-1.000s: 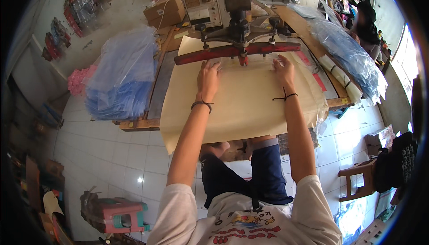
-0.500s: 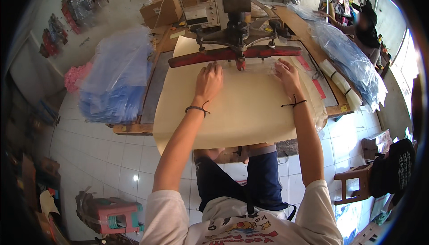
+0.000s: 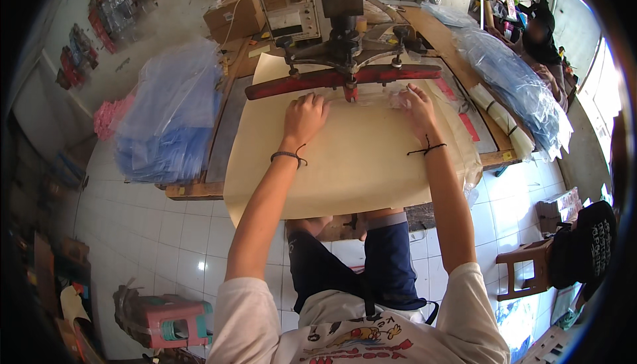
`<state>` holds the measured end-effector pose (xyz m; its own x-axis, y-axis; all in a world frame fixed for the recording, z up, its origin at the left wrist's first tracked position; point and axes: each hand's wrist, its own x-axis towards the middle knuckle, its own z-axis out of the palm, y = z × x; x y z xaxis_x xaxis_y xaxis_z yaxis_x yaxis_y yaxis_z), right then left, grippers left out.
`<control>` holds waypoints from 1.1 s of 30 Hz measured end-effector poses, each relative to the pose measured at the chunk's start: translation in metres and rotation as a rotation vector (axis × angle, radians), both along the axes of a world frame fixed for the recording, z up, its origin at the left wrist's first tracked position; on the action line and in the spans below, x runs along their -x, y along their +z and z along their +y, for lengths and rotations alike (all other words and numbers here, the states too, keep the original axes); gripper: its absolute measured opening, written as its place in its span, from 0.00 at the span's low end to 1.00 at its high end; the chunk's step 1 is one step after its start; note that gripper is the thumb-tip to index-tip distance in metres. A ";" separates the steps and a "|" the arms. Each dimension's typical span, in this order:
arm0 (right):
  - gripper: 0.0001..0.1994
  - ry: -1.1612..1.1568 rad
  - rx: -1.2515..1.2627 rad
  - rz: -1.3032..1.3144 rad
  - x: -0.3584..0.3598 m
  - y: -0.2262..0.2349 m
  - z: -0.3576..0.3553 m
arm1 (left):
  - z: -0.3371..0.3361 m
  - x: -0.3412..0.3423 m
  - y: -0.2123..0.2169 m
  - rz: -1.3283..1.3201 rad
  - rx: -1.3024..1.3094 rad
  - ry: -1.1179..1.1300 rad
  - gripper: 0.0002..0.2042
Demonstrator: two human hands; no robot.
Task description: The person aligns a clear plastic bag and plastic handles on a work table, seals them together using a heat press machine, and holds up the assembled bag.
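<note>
The left hand [image 3: 304,117] lay knuckles up, fingers curled under, on a large tan sheet [image 3: 352,158] spread over the wooden table [image 3: 192,190]; whether it pinched anything I cannot tell. The right hand [image 3: 417,108] pressed open-fingered on a clear plastic piece [image 3: 381,94] lying at the sheet's far edge, just beneath the red bar [image 3: 318,80] of a press machine [image 3: 345,29]. A stack of blue plastic bags [image 3: 169,125] sat at the left, another pile [image 3: 511,75] at the right.
</note>
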<state>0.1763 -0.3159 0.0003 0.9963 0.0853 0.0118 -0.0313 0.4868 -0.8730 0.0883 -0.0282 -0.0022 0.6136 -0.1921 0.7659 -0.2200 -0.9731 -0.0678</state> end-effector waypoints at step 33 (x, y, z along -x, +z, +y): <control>0.18 0.029 1.130 -0.863 0.141 0.005 0.029 | -0.013 0.048 0.020 0.019 0.062 0.168 0.12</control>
<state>0.0349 -0.2864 0.0057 0.7093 0.4782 0.5178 0.7047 -0.4654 -0.5355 0.0403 -0.0410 0.0177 0.6478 -0.0384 0.7609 -0.0547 -0.9985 -0.0038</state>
